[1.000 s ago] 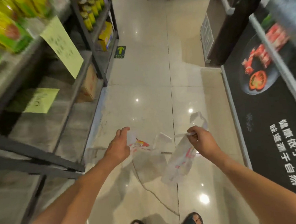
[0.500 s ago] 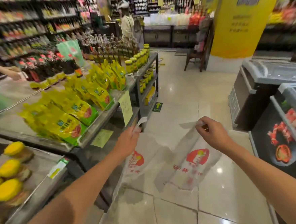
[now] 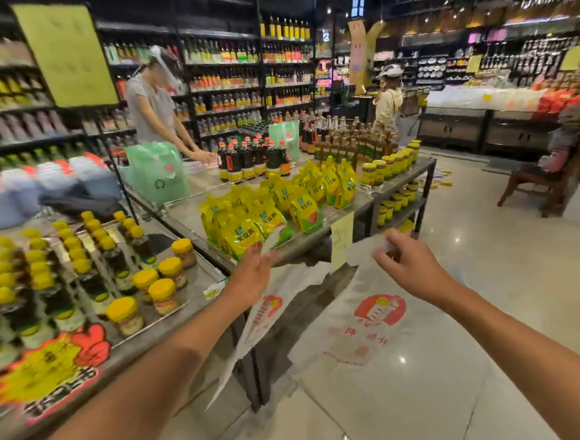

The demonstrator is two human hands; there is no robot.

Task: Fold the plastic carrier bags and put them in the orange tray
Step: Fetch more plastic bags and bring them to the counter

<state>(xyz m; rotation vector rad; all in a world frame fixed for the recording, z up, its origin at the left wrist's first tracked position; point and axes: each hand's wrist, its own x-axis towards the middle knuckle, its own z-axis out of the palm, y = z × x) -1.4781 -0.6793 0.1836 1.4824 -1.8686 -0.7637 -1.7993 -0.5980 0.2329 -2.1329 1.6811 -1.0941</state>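
The task looks barely begun: left hand (image 3: pixel 255 274) and right hand (image 3: pixel 411 267) each pinch a handle of the white carrier bag (image 3: pixel 374 320), which hangs unfolded, with no orange tray visible.

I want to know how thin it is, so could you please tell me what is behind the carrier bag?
Through the thin carrier bag, held by left hand and right hand, floor tiles and a dark table leg show. Its red print hides the rest.
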